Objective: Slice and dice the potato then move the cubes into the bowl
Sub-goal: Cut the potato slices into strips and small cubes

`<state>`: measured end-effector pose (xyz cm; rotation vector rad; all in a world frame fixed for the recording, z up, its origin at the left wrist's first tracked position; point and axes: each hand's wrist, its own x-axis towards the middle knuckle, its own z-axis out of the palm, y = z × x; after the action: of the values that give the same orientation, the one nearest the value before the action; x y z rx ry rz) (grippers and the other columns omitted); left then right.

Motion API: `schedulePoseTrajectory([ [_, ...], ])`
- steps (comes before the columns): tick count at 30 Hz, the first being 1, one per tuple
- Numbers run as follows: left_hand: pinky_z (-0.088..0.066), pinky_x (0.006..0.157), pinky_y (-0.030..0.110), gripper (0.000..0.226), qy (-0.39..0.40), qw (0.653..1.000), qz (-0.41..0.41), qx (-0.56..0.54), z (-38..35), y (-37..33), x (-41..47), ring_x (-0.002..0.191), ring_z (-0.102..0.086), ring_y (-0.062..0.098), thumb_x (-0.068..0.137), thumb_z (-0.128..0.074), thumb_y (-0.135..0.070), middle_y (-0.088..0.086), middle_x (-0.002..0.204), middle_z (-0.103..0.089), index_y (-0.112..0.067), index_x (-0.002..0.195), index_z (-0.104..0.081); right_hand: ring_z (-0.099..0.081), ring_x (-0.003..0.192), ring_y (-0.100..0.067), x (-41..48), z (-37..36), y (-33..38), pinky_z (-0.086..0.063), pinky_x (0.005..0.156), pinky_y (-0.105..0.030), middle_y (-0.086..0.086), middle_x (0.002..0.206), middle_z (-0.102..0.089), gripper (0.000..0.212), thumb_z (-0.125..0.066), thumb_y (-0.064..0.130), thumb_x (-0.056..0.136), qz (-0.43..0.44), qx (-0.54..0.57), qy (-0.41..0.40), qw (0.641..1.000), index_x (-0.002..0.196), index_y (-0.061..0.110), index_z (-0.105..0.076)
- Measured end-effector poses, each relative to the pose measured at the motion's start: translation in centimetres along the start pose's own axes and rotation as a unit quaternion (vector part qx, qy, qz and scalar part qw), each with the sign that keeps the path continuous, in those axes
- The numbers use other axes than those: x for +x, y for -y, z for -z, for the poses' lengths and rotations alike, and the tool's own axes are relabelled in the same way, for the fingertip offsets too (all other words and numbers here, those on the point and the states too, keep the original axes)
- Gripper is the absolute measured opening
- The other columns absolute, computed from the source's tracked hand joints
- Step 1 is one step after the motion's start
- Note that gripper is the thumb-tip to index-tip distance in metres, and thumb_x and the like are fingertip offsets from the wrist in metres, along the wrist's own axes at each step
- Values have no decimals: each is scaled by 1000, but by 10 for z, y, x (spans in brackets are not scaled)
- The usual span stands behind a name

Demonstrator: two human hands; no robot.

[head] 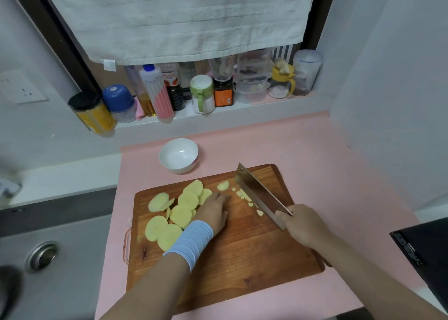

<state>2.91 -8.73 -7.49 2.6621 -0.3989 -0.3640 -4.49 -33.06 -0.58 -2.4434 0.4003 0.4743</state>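
Note:
Several round potato slices [180, 214] lie overlapped on the left half of a wooden cutting board [242, 254]. A few small potato cubes [244, 196] sit in a line beside the blade of a cleaver [260, 194]. My right hand [303, 225] grips the cleaver's handle, the blade slanting away toward the board's far edge. My left hand [214, 210], with a blue wristband, rests on the board at the right edge of the slices, fingertips blurred; whether it holds a slice I cannot tell. One small slice [223, 185] lies apart near the blade tip. An empty white bowl [179, 155] stands beyond the board.
The board lies on a pink mat [327, 154]. A sink with a drain [42, 255] is on the left. Several bottles and jars [201, 94] line the sill under a hanging towel. A black appliance [426, 251] sits at the right edge.

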Motion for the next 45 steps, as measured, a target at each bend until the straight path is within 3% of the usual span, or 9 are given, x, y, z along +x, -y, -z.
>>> schedulePoseTrajectory([
  [5,-39,110,35,59,6,998,50,-40,-4,-18,41,124,-52,24,93,-63,-22,4,143,-44,-19,148,-41,-67,65,-22,18,18,-4,-49,47,-26,-3,76,-68,35,-50,47,102,-29,70,24,997,96,18,-69],
  [12,-43,87,19,39,-21,992,60,-110,-15,-44,71,101,-62,14,89,-53,-5,-5,114,-65,-22,123,-63,-49,41,-18,39,30,-6,-40,43,-28,2,52,-52,36,-54,40,101,-24,127,53,990,81,12,-66],
  [15,-38,101,24,43,-117,988,67,-70,-10,-29,76,116,-53,21,91,-45,-1,2,124,-60,-18,126,-63,-59,49,-20,45,31,-5,-43,48,-28,-1,57,-59,39,-54,41,99,-2,93,39,995,77,11,-67],
  [19,-34,107,32,42,-83,995,48,32,-8,1,71,124,-41,28,93,-52,-12,5,137,-48,-18,134,-57,-61,61,-8,44,27,-1,-45,56,-27,11,63,-65,29,-50,43,102,76,-16,-31,996,92,33,-75],
  [23,-49,90,32,19,-86,996,5,27,-13,9,63,103,-57,26,88,-56,-10,4,112,-59,-15,103,-67,-66,71,-11,44,18,-1,-55,63,-31,11,78,-74,28,-54,38,101,197,-107,-138,965,124,44,-69],
  [31,-46,99,29,25,-75,995,-58,-23,-20,8,29,113,-56,15,96,-60,-25,-6,121,-61,-25,119,-68,-51,40,-10,42,8,5,-32,37,-20,10,49,-57,21,-87,28,77,298,-164,-237,910,96,31,-80],
  [36,-39,96,15,27,-64,983,-170,-39,-30,14,-17,106,-54,7,87,-67,-15,-10,110,-66,-24,112,-72,-63,63,-11,24,6,14,-47,53,-26,11,74,-72,23,-58,40,100,245,-119,-138,952,115,37,-75],
  [41,-41,100,15,30,-93,962,-246,-80,-48,30,-59,109,-58,8,87,-64,0,-8,113,-68,-19,108,-73,-61,65,-8,-4,-7,16,-45,55,-26,12,68,-65,27,-52,45,101,167,-85,-19,982,85,33,-70],
  [45,-47,93,20,15,-190,954,-218,-78,-64,35,-78,104,-58,11,95,-63,-15,-3,108,-65,-16,107,-73,-59,62,-6,-27,-17,15,-44,55,-26,9,65,-63,34,-52,45,100,140,-78,14,987,73,29,-63],
])
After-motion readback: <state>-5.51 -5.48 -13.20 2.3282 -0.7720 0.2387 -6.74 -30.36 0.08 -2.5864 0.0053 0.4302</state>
